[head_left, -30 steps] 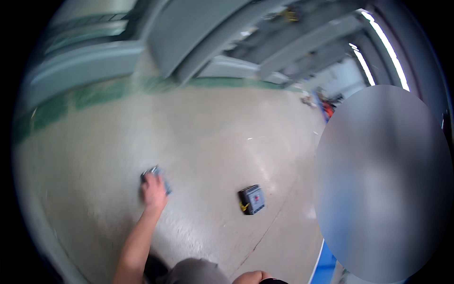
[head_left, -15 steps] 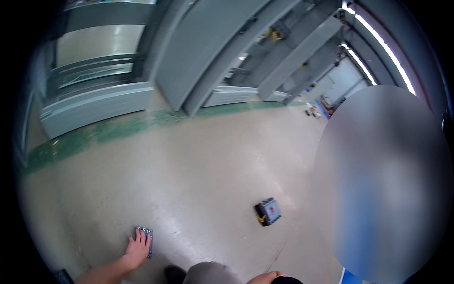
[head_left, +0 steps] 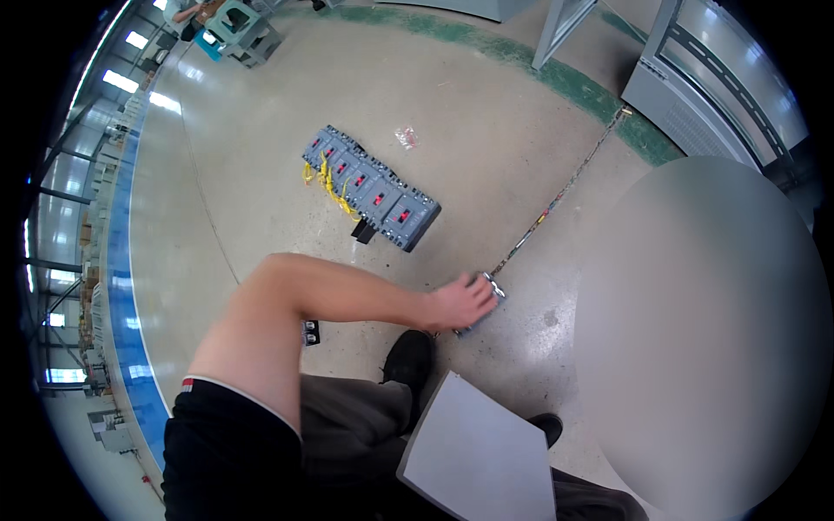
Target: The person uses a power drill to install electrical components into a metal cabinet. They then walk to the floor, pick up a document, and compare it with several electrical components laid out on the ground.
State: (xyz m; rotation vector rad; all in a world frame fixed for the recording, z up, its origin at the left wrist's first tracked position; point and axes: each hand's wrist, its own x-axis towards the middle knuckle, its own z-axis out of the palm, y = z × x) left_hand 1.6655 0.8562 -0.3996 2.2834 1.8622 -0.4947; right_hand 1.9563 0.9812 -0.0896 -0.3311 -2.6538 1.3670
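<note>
Although the left hand (head_left: pixel 460 306) covers much of it, a grey-blue block-shaped device (head_left: pixel 475 322) with shiny metal terminals shows ahead of the person's feet, at the near end of a dark crack (head_left: pixel 560 193) in the floor (head_left: pixel 512 139). The fingers drape across its top, slightly spread and a little blurred, so I cannot tell whether they grip it or whether it is clear of the floor. Bent at the elbow, the left forearm (head_left: pixel 352 291) reaches across from the left, and below it another small device (head_left: pixel 310 333) peeks out, mostly hidden. Just below the hand is one black shoe (head_left: pixel 408 359); a pale grey panel (head_left: pixel 482 447) lies lower, near the trousers. Beyond the forearm, a slanting row of grey-blue devices (head_left: pixel 369 191) with red switches stands side by side, yellow cords (head_left: pixel 327 178) along its left edge and a black piece (head_left: pixel 363 231) beside it. Clear plastic scraps (head_left: pixel 406 137) lie farther off, before a green floor stripe (head_left: pixel 573 84).
</note>
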